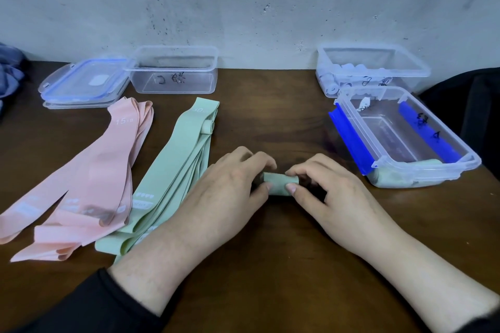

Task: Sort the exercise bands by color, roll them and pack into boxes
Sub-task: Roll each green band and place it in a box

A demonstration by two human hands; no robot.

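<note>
**At the bench's middle: green roll held in both hands**

We find the left hand (pixel 227 186) and right hand (pixel 328 192) pinching a rolled green band (pixel 278 184) at its two ends, fingers curled. Toward the left edge lie flat green bands (pixel 173 170) and pink bands (pixel 102 170). Near the right edge, a clear box (pixel 443 167) holds green rolls; behind it, a second box (pixel 405 67) holds white rolls.
</note>
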